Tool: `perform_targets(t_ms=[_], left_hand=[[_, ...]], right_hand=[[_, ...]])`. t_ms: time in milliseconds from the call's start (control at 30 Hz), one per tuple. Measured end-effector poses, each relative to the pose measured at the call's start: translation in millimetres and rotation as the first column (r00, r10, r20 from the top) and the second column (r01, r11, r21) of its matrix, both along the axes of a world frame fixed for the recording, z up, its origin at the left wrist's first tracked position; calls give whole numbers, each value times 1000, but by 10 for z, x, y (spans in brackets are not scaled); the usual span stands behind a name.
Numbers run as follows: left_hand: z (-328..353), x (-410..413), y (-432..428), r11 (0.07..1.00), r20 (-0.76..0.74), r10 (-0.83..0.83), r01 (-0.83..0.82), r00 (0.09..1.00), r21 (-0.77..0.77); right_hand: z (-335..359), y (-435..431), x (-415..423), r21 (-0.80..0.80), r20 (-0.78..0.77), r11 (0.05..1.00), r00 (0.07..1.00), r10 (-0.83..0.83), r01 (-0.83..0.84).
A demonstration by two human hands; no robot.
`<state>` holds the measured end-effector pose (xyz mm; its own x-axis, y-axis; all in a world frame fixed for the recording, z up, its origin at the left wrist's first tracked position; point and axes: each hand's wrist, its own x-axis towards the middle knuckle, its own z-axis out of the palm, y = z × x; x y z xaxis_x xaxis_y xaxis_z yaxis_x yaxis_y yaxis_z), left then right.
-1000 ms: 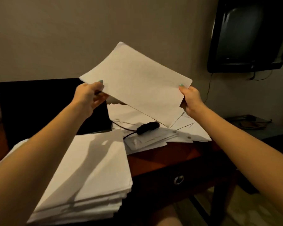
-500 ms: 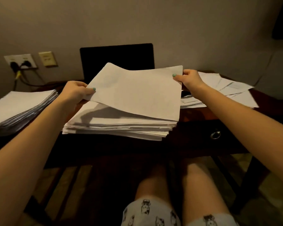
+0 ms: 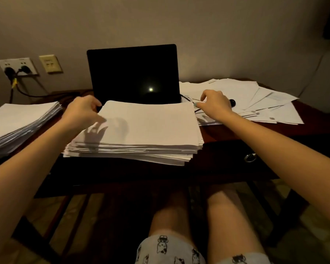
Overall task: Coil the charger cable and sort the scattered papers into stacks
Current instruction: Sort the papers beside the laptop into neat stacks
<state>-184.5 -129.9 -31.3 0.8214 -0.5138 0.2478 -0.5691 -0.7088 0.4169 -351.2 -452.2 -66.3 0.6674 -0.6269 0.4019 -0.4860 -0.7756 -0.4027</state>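
Your white paper sheet (image 3: 149, 121) now lies on the thick central paper stack (image 3: 131, 151), freed by left hand (image 3: 82, 109) and right hand (image 3: 214, 104).

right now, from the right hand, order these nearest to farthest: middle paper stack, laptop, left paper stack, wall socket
From the right hand:
1. middle paper stack, corner at the fingertips
2. laptop, just behind that stack
3. left paper stack, at the far left
4. wall socket, up behind the left stack

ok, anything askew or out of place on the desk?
Loose white paper sheets on the dark wooden desk's right side lie fanned and overlapping, unstacked, with the black charger brick and its uncoiled cable among them. The middle white paper stack's lower sheets jut out unevenly.
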Motion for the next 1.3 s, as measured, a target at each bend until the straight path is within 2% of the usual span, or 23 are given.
perform_targets(t_ms=[100,167,333,467,600,767,900,967,1033,1200,1300], left_hand=[[-57,-86,-519,976,223,-140,173,965,-134],[-80,-195,-1012,948,264,-219,269,939,-169],[-76,-418,-2252,935,186,-324,344,928,-86],[-145,-407,-3005,922,136,-370,381,919,-63],[-239,-191,-3566,933,82,-358,359,930,-1],[-387,194,-4095,942,-45,-295,298,955,153],[-528,347,-4316,940,-61,-227,235,972,248],[-573,390,-4384,945,-114,-237,256,965,206],[-577,400,-4424,942,-172,-273,299,947,154],[-501,300,-4419,939,-264,-310,338,913,64],[-497,309,-4398,935,-298,-348,351,889,-47]], right_hand=[[-42,-300,-130,36,57,998,997,-52,50],[-77,-522,-238,68,84,994,992,-95,90],[-195,-1195,-476,145,65,966,972,-225,214],[-325,-1728,-616,234,3,891,917,-400,388],[-412,-2103,-574,266,7,862,893,-449,431],[-448,-2489,-369,277,38,872,902,-430,403],[-443,-2677,-288,507,294,832,863,-411,224],[-387,-2701,-233,576,412,808,811,-416,122],[-351,-2716,-165,563,475,822,780,-407,86],[-375,-2714,-16,593,430,806,845,-318,2],[-333,-2698,-38,539,589,822,781,-210,-185]])
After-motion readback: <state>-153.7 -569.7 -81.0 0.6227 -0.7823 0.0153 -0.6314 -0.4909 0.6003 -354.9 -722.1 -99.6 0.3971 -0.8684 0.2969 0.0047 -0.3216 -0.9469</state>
